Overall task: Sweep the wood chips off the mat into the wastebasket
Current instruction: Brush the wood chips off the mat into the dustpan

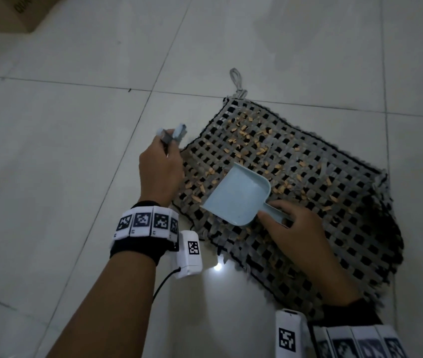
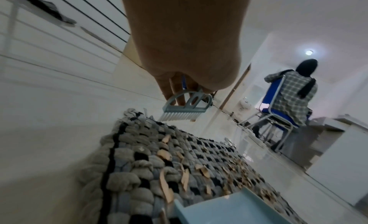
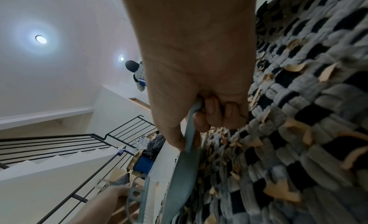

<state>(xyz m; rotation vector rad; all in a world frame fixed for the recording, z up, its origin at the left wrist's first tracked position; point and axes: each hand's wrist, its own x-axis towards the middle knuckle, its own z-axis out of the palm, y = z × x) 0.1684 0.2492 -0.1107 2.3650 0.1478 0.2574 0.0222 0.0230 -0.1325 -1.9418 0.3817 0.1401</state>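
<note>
A woven grey and black mat (image 1: 308, 192) lies on the tiled floor, strewn with tan wood chips (image 1: 241, 140). My right hand (image 1: 295, 228) grips the handle of a light blue dustpan (image 1: 236, 195) that rests on the mat's near left part, its mouth toward the left edge. My left hand (image 1: 158, 166) holds a small blue hand brush (image 1: 176, 133) just off the mat's left edge, above the floor. In the left wrist view the brush (image 2: 185, 108) hangs with white bristles down, near the mat (image 2: 149, 156). The right wrist view shows fingers (image 3: 217, 114) curled round the dustpan (image 3: 185, 172) handle. No wastebasket is in view.
Pale floor tiles (image 1: 76, 151) surround the mat. A cardboard box corner (image 1: 11, 11) sits at the far left. In the wrist views a person (image 2: 294, 92) sits on a blue chair, and a staircase with a black railing (image 3: 59, 142) rises nearby.
</note>
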